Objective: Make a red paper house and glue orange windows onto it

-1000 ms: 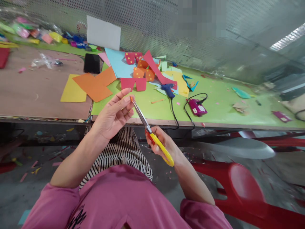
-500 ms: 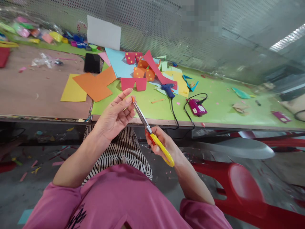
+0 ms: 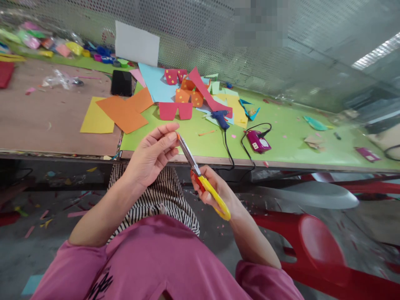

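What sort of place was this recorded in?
Probably a craft workspace, perhaps a workshop or classroom: the right hand holds scissors, and a glue gun and red paper cutout are on the table.

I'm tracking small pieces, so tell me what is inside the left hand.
A small orange piece shows in the pinch of the left hand, by the tips of the scissors. The hand hides any remainder, so the piece's full shape cannot be seen.

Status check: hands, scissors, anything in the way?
Right hand gripping yellow-and-red scissors. Left hand pinching small orange piece at their tips. Glue gun on table beyond; nothing seen blocking the scissors.
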Demonstrator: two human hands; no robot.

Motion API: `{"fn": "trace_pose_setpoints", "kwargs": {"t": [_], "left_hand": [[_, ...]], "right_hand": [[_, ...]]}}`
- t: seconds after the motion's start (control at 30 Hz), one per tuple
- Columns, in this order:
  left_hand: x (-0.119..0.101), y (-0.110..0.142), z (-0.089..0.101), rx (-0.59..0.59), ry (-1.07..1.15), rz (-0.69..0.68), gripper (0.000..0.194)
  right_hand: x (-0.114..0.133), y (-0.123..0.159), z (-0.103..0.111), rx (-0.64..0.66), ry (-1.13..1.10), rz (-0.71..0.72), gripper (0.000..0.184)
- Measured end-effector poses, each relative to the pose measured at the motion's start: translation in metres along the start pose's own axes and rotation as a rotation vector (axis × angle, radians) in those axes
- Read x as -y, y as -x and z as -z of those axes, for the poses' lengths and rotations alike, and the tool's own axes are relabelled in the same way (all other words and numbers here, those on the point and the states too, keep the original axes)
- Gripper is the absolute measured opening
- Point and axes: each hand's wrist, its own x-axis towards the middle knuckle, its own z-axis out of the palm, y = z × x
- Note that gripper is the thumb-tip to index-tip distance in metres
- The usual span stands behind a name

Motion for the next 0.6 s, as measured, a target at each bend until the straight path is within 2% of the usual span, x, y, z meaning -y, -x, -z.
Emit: {"fn": "trace_pose_setpoints", "kwargs": {"t": [0.1,0.2,0.3,0.4,0.6], "left_hand": [[0.002,0.002,0.002,0.045,-0.068,-0.106,0.019],[0.002,0.002,0.004,0.036,-0.102,-0.184,0.018],[0.001,0.000,0.005,-0.014,-0.020,-0.053,0.014],[-0.001,-0.003,0.005,-0.047,0.076,0.078,0.011],[-0.002,-0.002,0.002,-0.059,0.134,0.120,0.015]], "right_hand": [[0.001,0.001,-0.001,-0.002,-0.004,0.003,0.061],[0.003,0.002,-0.002,-0.019,-0.013,0.006,0.067],[0.002,0.004,-0.001,-0.021,-0.017,0.006,0.071],[-0.005,0.003,0.001,0.000,0.018,0.009,0.067],[-0.016,-0.001,0.007,0.011,0.102,0.003,0.050]]}}
